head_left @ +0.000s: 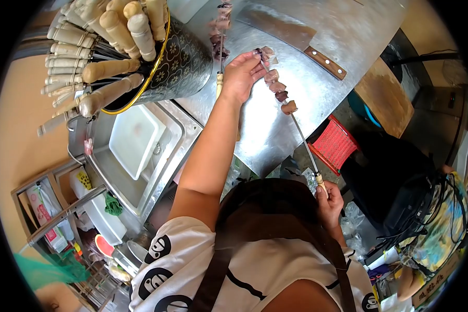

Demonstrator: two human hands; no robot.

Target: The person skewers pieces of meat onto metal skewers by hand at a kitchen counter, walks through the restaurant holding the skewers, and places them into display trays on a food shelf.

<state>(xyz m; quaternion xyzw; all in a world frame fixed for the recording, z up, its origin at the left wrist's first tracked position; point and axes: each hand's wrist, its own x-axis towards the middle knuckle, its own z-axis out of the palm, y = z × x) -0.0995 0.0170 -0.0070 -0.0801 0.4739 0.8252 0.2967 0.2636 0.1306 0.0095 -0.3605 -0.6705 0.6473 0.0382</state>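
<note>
My right hand (329, 204) is closed around the wooden handle of a long metal skewer (302, 136), low and near my body. Several chunks of raw meat (277, 87) are threaded along its upper part, with gaps between some of them. At the far tip, my left hand (243, 77) pinches a small dark piece of meat between thumb and fingers. Beneath both lies the steel table (265, 132). Another loaded skewer (220, 57) rests on the table just left of my left hand, its wooden handle toward me.
A cleaver (296, 41) lies at the table's far side. To the left stands a patterned bucket (179, 67) full of wooden-handled skewers, above a sink (179, 132) holding a white tray (132, 138). A red basket (334, 144) is right of the table; a person (434, 229) is at far right.
</note>
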